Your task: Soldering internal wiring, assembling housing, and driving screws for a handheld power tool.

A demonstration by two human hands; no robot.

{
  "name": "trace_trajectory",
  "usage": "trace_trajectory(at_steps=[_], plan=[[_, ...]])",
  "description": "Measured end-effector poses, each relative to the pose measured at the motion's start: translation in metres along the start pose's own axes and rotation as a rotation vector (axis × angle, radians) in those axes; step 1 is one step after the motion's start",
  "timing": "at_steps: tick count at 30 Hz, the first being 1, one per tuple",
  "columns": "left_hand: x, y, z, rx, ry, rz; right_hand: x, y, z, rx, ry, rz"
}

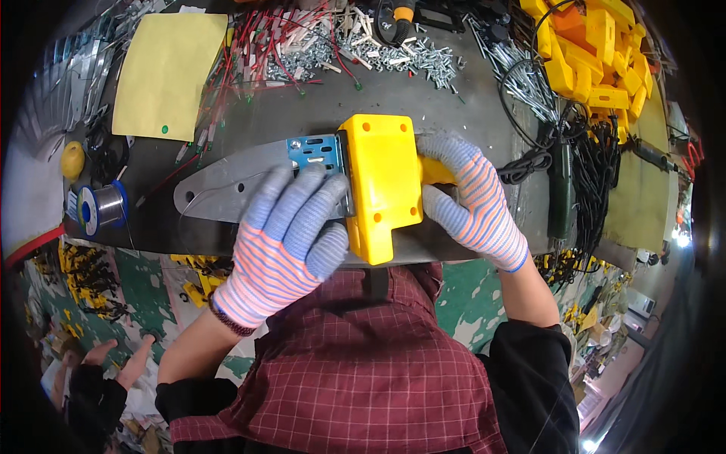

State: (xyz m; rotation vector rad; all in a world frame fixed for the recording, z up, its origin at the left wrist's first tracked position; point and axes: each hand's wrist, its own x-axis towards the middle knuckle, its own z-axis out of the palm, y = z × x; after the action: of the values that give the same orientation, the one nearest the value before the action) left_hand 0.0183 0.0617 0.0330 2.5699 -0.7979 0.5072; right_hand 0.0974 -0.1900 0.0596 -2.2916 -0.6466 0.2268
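A power tool with a yellow plastic housing [384, 170] and a long tapered grey metal plate [215, 185] lies across the dark bench, plate toward the left. A blue slotted metal piece [316, 150] joins the plate by the housing. My left hand [287, 234], in a striped knit glove, lies over the plate with its fingers stretched toward the blue piece and its thumb apart. My right hand [473, 200], gloved alike, grips the yellow handle [437, 172] at the housing's right side, fingers on the far side and thumb nearer me. The plate's part under my left fingers is hidden.
Screws [435, 64] and red-wired parts [257, 45] are heaped at the back. A yellow sheet [170, 76] and a solder spool [104, 206] are at left. Yellow housings [597, 53] and black cables [594, 181] pile up at right. Another person's arms [113, 363] show lower left.
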Motion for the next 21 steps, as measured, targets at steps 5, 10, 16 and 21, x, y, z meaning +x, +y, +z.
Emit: trace_trajectory(at_steps=[5,10,16,21], plan=[[-0.006,0.000,0.012,-0.027,0.093,0.036,-0.002,0.002,0.007,-0.226,0.060,-0.248],[-0.003,0.012,0.019,0.052,0.085,0.148,0.003,0.003,-0.006,-0.232,-0.060,-0.170],[0.000,0.006,0.023,0.025,0.036,0.110,0.055,0.037,-0.024,-0.715,-0.387,-0.449],[-0.003,0.000,0.029,-0.003,0.174,0.221,0.059,0.012,-0.006,-0.790,-0.564,-0.171]])
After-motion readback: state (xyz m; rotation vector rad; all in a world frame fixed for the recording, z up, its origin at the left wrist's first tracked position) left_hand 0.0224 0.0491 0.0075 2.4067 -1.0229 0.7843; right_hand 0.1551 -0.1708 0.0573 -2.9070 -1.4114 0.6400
